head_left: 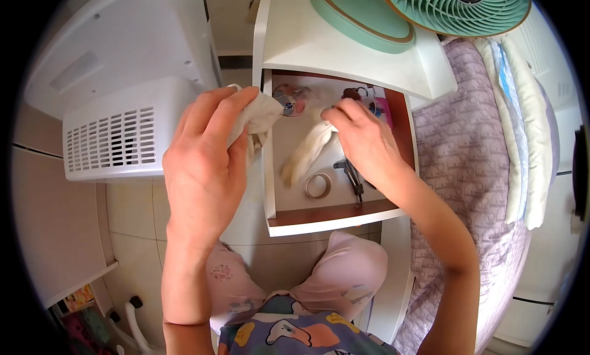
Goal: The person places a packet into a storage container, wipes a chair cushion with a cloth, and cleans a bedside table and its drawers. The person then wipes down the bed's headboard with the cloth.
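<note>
My left hand (206, 146) pinches a crumpled off-white cloth (261, 114) above the left wall of an open drawer (332, 223). Over the middle of that drawer, my right hand (367, 140) grips the top of a long, limp off-white cloth (306, 153). Its lower end is brownish and hangs down, slightly blurred. Inside the drawer lie a roll of tape (309, 194) and a black tool with a slim shaft (351, 177), both below the right hand. A round clear-and-pink item (289, 102) sits toward the back left, with a pink packet (383, 111) at the back right.
A green fan (369, 23) stands on the white cabinet top (295, 41) behind the drawer. A white appliance with a slotted grille (110, 143) is at left. On the right is a bed with a purple patterned cover (461, 170) and folded bedding (528, 146).
</note>
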Demonstrator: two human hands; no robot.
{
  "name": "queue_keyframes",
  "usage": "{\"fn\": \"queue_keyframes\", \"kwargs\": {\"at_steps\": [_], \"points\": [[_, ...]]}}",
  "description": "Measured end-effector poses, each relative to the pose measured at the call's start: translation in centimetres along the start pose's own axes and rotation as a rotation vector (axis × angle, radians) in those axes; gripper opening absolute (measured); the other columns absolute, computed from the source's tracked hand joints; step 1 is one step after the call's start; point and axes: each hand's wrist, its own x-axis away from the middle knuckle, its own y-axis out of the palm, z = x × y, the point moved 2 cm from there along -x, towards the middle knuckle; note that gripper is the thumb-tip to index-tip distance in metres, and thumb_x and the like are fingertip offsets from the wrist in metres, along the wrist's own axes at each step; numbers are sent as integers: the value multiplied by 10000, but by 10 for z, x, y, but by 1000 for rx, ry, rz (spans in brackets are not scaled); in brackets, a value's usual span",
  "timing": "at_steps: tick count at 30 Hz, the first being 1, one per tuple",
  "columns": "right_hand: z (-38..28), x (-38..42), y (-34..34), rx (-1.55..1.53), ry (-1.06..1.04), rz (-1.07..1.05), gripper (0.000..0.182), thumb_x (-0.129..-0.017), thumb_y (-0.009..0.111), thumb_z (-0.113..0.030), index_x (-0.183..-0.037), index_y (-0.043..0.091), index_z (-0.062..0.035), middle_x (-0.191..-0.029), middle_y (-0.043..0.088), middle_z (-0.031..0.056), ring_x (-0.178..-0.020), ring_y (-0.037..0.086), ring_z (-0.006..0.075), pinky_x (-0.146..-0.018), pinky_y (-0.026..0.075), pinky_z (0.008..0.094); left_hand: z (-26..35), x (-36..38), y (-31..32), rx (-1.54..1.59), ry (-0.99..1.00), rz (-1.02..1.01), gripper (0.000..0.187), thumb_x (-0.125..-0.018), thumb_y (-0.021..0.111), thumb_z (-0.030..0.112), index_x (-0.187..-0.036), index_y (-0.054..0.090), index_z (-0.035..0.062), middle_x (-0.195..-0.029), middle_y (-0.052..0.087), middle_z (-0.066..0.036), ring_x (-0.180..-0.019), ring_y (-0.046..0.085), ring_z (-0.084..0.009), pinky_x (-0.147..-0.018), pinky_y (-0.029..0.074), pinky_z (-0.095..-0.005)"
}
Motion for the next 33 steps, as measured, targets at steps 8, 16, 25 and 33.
{"fn": "queue_keyframes", "kwargs": {"at_steps": [8, 16, 25, 33], "points": [[-20, -3, 22, -900, 331, -618, 268, -812, 537, 12, -1076, 572, 43, -992, 634, 132, -878, 673, 262, -720, 546, 358, 1, 0, 3, 37, -1, -14, 390, -725, 613, -100, -1084, 634, 51, -1050, 627, -106, -937, 610, -313, -770, 507, -383], [-11, -6, 19, -464, 391, -506, 483, -866, 626, -77, -1269, 387, 38, -1128, 591, 235, -1015, 625, 333, -843, 518, 378, 0, 0, 3, 38, -18, -36, 371, -740, 611, -89, -1082, 634, 53, -1048, 628, -111, -931, 610, -319, -774, 505, -382], [-9, -10, 36, -485, 286, -499, 212, -868, 548, -73, -1052, 587, 24, -899, 648, 230, -884, 625, 408, -765, 499, 434, -2, -3, 9, 44, -6, -54, 362, -745, 607, -85, -1083, 631, 45, -1048, 628, -114, -935, 609, -321, -780, 501, -380], [-9, -17, 16, -560, 272, -367, 242, -733, 731, -45, -908, 572, 9, -794, 645, 167, -780, 652, 341, -686, 508, 395, -10, -4, 9, 27, -15, -91, 334, -771, 593, -76, -1087, 633, 25, -1056, 630, -121, -944, 616, -309, -810, 493, -365]]}}
